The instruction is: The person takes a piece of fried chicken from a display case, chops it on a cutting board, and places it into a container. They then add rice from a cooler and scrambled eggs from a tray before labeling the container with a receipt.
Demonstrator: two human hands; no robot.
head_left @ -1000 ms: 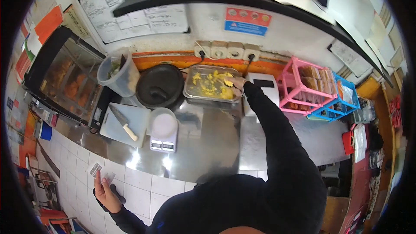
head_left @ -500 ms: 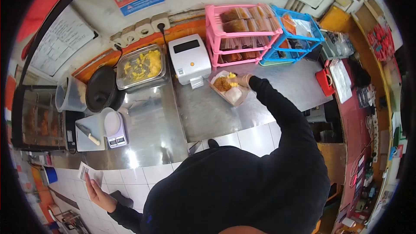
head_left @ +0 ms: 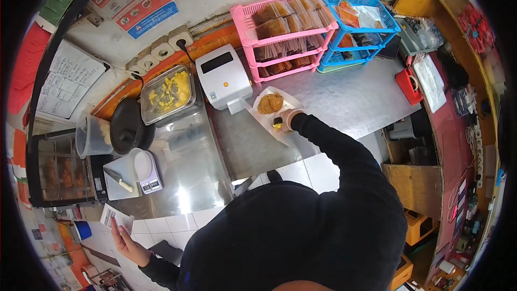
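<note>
In my left hand (head_left: 128,246) is a small white printed slip (head_left: 117,220), pinched between thumb and fingers out past the counter's front edge. My right hand (head_left: 289,120) grips the side of an open paper food box (head_left: 284,138) on the steel counter. A golden-brown piece of fried chicken (head_left: 270,103) lies in the box. Beside my right fingers are a bit of yellow food (head_left: 277,125) and a small dark patch I cannot make out. My right hand covers part of the box.
A white label printer (head_left: 223,77) stands just left of the box. Behind are a pink rack (head_left: 245,39) of packets and a blue rack (head_left: 359,40). A metal tray (head_left: 147,114) of yellow food, a purple-white scale (head_left: 151,184) and a knife (head_left: 119,180) are on the left.
The food box has turned and tilted, its yellow food now nearer the front. My right hand has moved down and slightly left with it. My left hand still holds the slip.
</note>
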